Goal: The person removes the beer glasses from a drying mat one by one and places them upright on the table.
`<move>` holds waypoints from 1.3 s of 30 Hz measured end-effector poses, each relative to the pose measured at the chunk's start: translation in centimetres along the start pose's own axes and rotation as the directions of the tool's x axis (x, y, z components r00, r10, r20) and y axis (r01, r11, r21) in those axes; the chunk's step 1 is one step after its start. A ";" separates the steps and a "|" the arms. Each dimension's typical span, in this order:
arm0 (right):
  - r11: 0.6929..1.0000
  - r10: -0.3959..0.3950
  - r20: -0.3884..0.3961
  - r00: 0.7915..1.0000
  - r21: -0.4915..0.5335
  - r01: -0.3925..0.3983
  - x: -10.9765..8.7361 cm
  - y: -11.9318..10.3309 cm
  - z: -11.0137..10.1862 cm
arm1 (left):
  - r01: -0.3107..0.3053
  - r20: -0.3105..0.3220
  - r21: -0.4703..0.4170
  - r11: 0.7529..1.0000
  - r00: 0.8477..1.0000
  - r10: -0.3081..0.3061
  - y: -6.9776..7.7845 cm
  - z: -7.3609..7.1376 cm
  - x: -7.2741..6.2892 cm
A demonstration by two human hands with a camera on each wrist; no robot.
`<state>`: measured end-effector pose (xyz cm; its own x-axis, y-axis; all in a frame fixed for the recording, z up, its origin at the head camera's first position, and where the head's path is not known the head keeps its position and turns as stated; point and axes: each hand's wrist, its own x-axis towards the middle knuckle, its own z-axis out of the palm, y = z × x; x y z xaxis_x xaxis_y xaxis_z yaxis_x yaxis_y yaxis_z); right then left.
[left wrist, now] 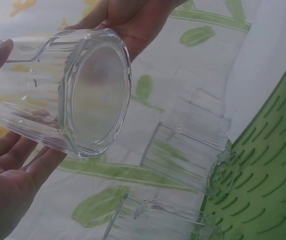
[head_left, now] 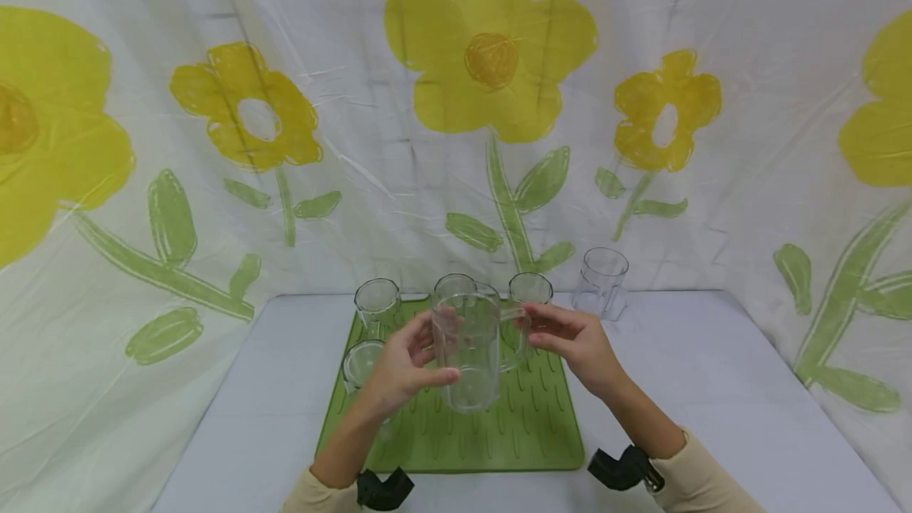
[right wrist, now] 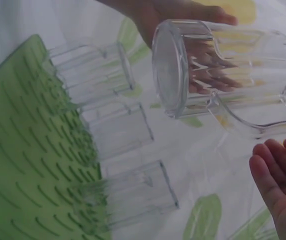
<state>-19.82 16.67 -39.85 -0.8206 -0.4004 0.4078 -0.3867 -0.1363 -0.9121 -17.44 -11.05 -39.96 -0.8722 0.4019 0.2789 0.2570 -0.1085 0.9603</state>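
Note:
A clear glass mug (head_left: pixel 468 359) is held upright over the green ridged mat, its handle pointing right. My left hand (head_left: pixel 402 370) grips the mug's body from the left, thumb on the near side and fingers round the far side. Beside the handle is my right hand (head_left: pixel 583 347), its fingertips overlapping the handle in the head view. The right wrist view shows those right fingers (right wrist: pixel 270 182) loosely extended just off the handle. The mug's thick round base (left wrist: pixel 100 92) faces the left wrist camera.
Several glass mugs stand on the green mat (head_left: pixel 527 438), including a back-left mug (head_left: pixel 378 303) and a nearer left mug (head_left: pixel 363 366). Another glass mug (head_left: pixel 600 283) stands on the white table (head_left: pixel 684 378), behind and right of the mat. A flower-printed curtain (head_left: pixel 399 204) hangs behind.

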 end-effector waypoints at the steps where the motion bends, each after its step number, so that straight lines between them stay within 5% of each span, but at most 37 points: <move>1: 1.000 0.004 0.002 1.000 0.013 -0.004 0.0 0.0 0.0 | -0.007 0.002 0.004 1.000 1.000 0.007 0.0 0.0 0.0; 19: 0.996 -0.025 0.065 0.998 0.086 0.019 -0.2 0.5 -0.1 | -0.078 0.031 0.023 0.997 0.997 0.077 -0.6 0.1 -0.2; 39: 0.998 0.036 0.042 0.998 -0.060 -0.034 -0.1 -0.3 -0.3 | -0.053 0.059 0.038 0.998 0.997 0.051 -1.2 0.2 0.0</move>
<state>-19.72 17.04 -39.61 -0.8156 -0.4428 0.3725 -0.3836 -0.0682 -0.9210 -17.67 -10.75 -41.11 -0.8318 0.4489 0.3265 0.3186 -0.0955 0.9431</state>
